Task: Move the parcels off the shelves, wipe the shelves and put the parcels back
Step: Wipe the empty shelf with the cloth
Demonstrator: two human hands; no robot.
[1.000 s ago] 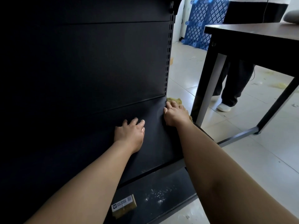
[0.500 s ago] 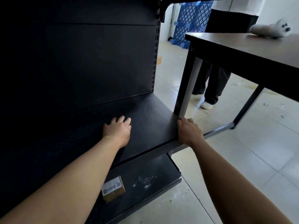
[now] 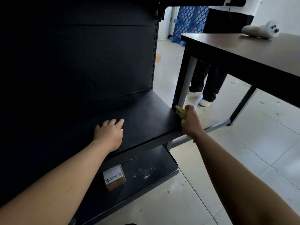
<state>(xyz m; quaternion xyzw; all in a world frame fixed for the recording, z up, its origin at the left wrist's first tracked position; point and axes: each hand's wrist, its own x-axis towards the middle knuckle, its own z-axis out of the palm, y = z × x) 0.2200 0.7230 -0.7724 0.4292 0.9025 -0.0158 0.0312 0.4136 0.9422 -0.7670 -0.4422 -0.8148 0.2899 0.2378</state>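
Black middle shelf (image 3: 146, 114) looked off-loaded and mid-wipe: left hand (image 3: 108, 135) lay flat on it, fingers straight, one parcel (image 3: 114, 177) sat on the crumb-strewn bottom shelf (image 3: 159, 161), not yet cleared, right hand (image 3: 190, 122) clutched the yellow cloth (image 3: 181, 112) at the shelf's right edge

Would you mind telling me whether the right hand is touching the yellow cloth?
Touching. The head view shows the right hand with its fingers curled round the yellow cloth, which sticks out of the fist at the right edge of the shelf.
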